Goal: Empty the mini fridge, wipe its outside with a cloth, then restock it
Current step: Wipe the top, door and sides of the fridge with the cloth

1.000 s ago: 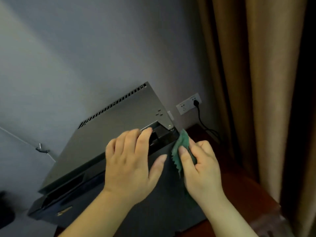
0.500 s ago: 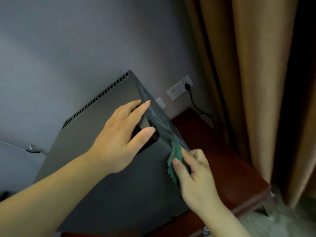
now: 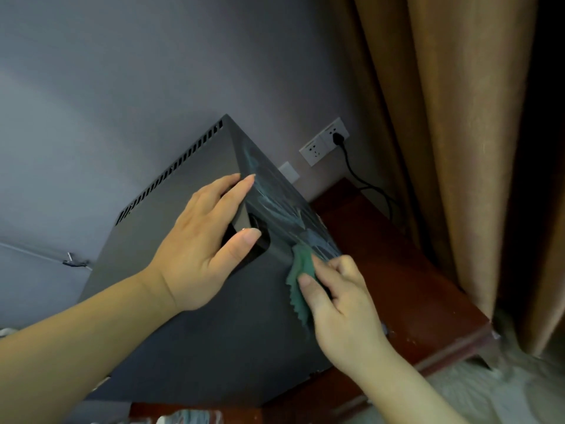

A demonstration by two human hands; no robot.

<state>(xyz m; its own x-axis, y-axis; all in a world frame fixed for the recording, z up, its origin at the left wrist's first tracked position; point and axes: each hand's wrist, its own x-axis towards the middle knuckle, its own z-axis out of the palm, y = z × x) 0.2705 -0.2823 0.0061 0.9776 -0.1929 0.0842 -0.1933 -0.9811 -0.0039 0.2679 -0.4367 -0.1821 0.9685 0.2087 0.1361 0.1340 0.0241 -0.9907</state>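
From my remote seat, the mini fridge sits on the reddish wooden table, with its vented back edge close to the grey wall. The left hand lies flat on the fridge's upper front corner. Its fingers are straight and grasp nothing, and the thumb reaches over the dark handle recess. I read that as bracing, so the light cabinet does not slide or twist while the other hand rubs.

At about 4 o'clock from the left hand, the right hand pinches a green cloth with a zigzag edge between thumb and curled fingers. It presses the cloth against the vertical corner where the front meets the glossy right face. That face carries pale smears running up toward 12 o'clock, which I take for wipe marks, so the wiping stage looks well under way. I cannot see inside the fridge, so I cannot say whether it has been emptied.

A wall socket with a black plug sits at 1 o'clock from the fridge, and its cable drops behind the table. A tan curtain fills the 3 o'clock side.

Compared with half a second ago, little has changed: the left hand is planted in the same spot, and the cloth has crept only slightly up the corner. A full second ago I was looking down over the fridge's top from the front, and the left fingers were hooked over the edge. Now they lie flat and the right face is in view.
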